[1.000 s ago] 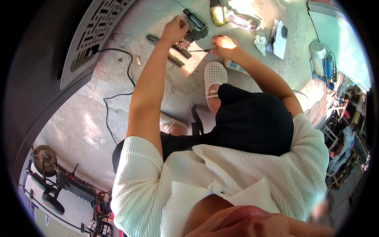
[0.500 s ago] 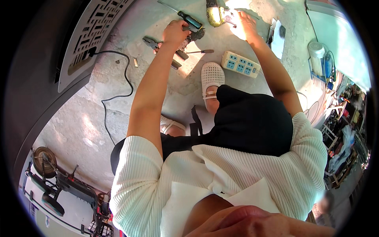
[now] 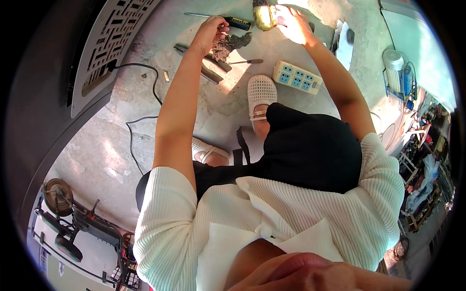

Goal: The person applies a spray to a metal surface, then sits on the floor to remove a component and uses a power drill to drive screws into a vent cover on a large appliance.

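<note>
Looks like a workshop: rough concrete floor (image 3: 97, 140), screwdriver (image 3: 238, 23) and yellow power tool (image 3: 263, 18) at twelve o'clock, heaped clutter (image 3: 426, 177) at three.

Open lane: bare grey concrete floor (image 3: 269, 47) between yellow-and-black power drill (image 3: 263, 18) and cream power strip with blue sockets (image 3: 297, 77). Obstructions: dark, ragged clump (image 3: 229, 46) and thin dark-handled screwdriver (image 3: 253, 61) on its left; white perforated clog (image 3: 262, 90) nearer the body. Second gap: black cable (image 3: 133, 63) to dark-handled pliers (image 3: 210, 74), small tan cylinder (image 3: 166, 76) inside.
</note>
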`<state>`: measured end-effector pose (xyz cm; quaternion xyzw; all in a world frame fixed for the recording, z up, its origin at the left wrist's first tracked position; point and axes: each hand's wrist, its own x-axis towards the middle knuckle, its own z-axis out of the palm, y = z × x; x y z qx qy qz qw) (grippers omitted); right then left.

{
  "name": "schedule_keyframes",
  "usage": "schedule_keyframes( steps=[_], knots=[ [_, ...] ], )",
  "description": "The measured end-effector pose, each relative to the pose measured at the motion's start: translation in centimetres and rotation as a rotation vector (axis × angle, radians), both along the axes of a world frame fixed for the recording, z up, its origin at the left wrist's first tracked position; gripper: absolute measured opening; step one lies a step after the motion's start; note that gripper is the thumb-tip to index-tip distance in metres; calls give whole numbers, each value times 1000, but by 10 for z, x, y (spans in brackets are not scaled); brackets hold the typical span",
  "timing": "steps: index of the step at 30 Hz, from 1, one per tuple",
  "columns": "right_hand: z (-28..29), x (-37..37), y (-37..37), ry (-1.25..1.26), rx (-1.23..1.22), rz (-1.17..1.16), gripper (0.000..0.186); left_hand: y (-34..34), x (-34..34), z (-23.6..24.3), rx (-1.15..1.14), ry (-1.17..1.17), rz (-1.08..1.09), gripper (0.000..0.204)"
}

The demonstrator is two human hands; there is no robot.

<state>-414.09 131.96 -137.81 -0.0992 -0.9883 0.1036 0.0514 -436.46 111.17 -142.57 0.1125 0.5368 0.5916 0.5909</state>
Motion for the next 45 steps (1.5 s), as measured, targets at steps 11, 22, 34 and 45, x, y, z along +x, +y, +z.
schedule_keyframes(
  steps=[11,22,34,45],
  knots=[
    [-18,3,1,-78,44,-200,61,-18,44,2,-214,1228,-581,17],
    [19,-7,-16,-116,-161,-365,58,-20,36,16,-173,1269,-618,14],
    [88,-12,-123,222,-620,-430,40,-24,50,-6,-227,1416,-598,21],
    [102,31,-151,357,-817,-289,62,-39,-17,60,75,-183,27,26]
  ],
)
